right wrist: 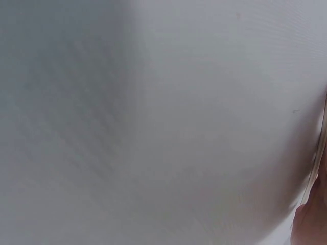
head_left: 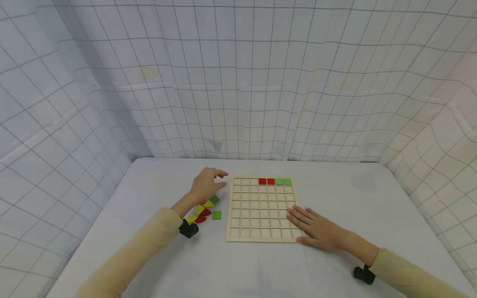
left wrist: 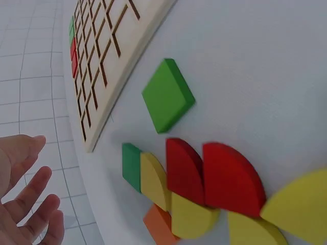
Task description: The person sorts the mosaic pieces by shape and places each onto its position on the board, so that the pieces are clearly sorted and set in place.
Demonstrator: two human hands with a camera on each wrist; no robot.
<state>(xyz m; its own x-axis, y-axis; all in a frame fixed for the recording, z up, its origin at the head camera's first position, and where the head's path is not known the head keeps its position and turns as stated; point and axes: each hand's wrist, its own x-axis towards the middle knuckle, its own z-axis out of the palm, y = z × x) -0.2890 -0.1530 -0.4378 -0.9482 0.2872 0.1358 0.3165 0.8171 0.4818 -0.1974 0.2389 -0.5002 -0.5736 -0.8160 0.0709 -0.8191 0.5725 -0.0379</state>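
Observation:
A wooden grid board [head_left: 228, 215] lies on the table, with two red squares [head_left: 262, 181] and two light green squares [head_left: 283, 181] in its far row. My left hand [head_left: 205, 182] is held just left of the board's far left corner, fingers apart and slightly bent, nothing between them. Below that hand lies a group of flat pieces: a dark green piece [left wrist: 131, 167], an orange piece [left wrist: 158, 224], red quarter-rounds [left wrist: 232, 178] and yellow quarter-rounds [left wrist: 301, 206]. My right hand [head_left: 318, 229] rests with fingers spread on the board's near right edge.
One bright green square [head_left: 217, 215] lies alone between the loose pieces and the board. The white table [head_left: 335, 186] ends at a hanging grid-patterned cloth [head_left: 246, 82] behind, with more of it at both sides.

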